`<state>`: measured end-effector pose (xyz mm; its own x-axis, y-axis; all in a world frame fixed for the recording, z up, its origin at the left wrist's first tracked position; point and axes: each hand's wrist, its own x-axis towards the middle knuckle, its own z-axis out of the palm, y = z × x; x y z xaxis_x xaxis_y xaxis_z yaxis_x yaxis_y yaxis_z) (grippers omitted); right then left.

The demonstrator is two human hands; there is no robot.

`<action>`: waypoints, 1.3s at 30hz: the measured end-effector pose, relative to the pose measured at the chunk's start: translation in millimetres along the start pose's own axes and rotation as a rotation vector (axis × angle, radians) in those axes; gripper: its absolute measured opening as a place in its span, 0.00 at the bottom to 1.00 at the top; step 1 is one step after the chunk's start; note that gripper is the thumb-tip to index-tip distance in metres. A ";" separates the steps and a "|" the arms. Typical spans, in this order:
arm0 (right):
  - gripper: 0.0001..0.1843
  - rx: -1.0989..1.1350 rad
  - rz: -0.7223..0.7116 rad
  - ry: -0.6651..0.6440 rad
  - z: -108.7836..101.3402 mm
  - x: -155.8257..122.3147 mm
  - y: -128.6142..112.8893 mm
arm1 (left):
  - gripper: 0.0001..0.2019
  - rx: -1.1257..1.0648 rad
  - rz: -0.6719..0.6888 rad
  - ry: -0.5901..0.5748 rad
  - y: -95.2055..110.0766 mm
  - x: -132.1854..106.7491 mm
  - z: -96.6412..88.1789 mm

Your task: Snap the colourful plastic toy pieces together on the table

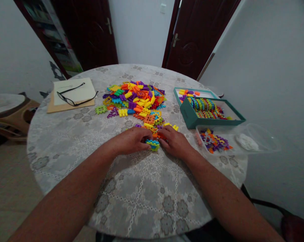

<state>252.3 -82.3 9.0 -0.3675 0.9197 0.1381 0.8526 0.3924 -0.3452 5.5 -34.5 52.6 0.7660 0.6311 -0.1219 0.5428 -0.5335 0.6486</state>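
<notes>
Centre of frame: blue-and-green block (152,144) between the hands, just above the worktop (139,188) or on it; contact unclear. Left hand (132,140) nearer, thumb and fingers apparently pinching its left end; long side runs roughly left-right. Right hand (174,140) just beside its right end, fingers curled at orange pieces (155,135); grip there: cannot tell.
</notes>
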 end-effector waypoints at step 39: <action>0.16 0.065 0.314 0.216 -41.1 -9.4 36.1 | 0.14 -0.376 -0.296 0.861 -68.9 33.2 8.8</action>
<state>301.9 -76.5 33.4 0.0002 0.9784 0.2066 0.8830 0.0968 -0.4592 -3.4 18.3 -2.8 0.0236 0.9844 0.1743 0.4133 -0.1684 0.8949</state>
